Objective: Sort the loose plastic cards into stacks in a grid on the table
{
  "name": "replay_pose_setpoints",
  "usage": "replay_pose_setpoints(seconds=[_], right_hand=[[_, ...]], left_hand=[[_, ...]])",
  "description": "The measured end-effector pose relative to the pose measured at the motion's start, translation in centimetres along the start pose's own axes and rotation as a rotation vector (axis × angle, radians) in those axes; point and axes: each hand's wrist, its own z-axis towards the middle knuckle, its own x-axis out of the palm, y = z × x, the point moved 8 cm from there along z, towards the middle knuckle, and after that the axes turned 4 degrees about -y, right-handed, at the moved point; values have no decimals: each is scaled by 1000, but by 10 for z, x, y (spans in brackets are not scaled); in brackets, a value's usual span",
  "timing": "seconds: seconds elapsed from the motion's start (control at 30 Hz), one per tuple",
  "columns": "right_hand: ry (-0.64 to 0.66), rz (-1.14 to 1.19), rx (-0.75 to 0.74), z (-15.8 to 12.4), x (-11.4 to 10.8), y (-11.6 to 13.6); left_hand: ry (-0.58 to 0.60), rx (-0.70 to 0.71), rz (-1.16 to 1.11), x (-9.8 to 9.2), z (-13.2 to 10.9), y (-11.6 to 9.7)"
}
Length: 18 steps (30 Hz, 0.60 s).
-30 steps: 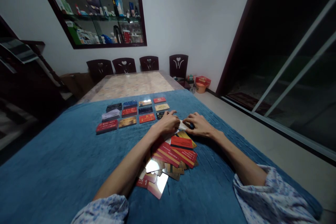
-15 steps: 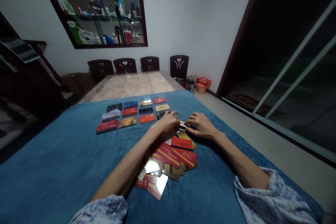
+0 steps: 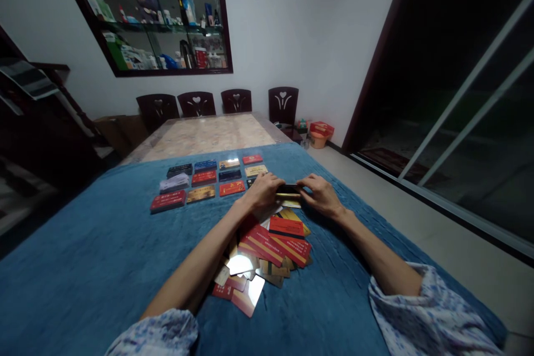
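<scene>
Between my hands is a small stack of cards [image 3: 288, 196], dark on top with yellow and pale edges below. My left hand [image 3: 263, 192] has its fingers closed on the stack's left end, and my right hand [image 3: 320, 193] pinches its right end. Just below them spreads a loose pile of cards [image 3: 267, 245], red, gold and white, overlapping one another. Beyond and to the left, several neat card stacks [image 3: 204, 178] lie in rows. My left hand partly covers the nearest right one.
A blue cloth [image 3: 104, 245] covers the near part of the table, with the marbled tabletop [image 3: 208, 136] showing beyond. Several dark chairs [image 3: 197, 104] stand at the far side. A wall cabinet [image 3: 167, 72] and an orange bucket [image 3: 319, 139] are farther back.
The cards between my hands now show a dark top face and yellow edges, raised a little. My fingers have moved to the stack's two ends. The view has shifted slightly.
</scene>
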Motion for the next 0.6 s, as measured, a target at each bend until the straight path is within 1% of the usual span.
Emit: replay_pose_setpoints(seconds=[0.13,0.37,0.5,0.6], right_hand=[[13,8,57,-1,1,-1],[92,-52,104,-3,8,2],[128,-120,116,-5,14,1],[154,-136,94,-6,20,2]], left_hand=[[-34,-25,-32,-1,0,2],[-40,-37,11,2,-1,3],[-12,-69,49,3,-3,3],[7,-97,72,3,-5,3]])
